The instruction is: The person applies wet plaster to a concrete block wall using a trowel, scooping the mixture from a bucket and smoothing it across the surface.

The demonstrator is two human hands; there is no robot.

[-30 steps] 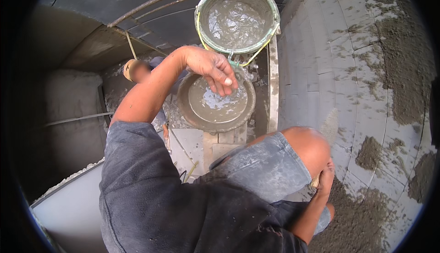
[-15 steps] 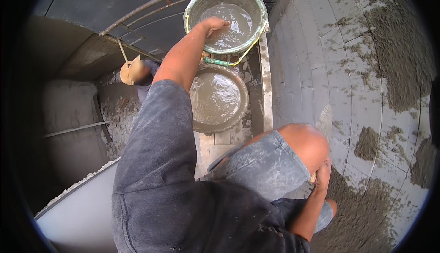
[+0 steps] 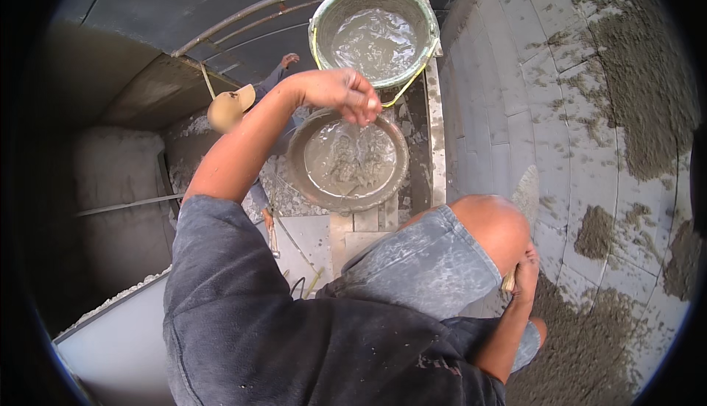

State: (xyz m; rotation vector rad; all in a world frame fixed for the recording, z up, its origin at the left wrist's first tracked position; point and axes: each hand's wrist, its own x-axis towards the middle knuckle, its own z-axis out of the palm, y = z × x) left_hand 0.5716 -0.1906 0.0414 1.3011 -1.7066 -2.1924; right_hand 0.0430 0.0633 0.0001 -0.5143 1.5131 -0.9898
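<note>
My left hand is over the far rim of a round basin, its fingers bunched and pointing down. Whether anything is inside them is hidden. Wet grey mortar in the basin is churned below the hand. Just beyond stands a green-rimmed bucket of soupy grey mix, its yellow wire handle hanging on the near side. My right hand is closed around the wooden handle of a trowel. The trowel's blade shows past my bent knee, against the wall; the knee covers its middle.
The block wall on the right carries patches of rough mortar. Basin and bucket rest on narrow wooden planks. Lower down at left, a person in a tan cap holds a tool. A curved metal rail runs behind.
My left hand has come out of the bucket and back over the basin, where the smooth mix is now stirred up. The other person has moved, showing both hands. My right hand stays on the trowel.
</note>
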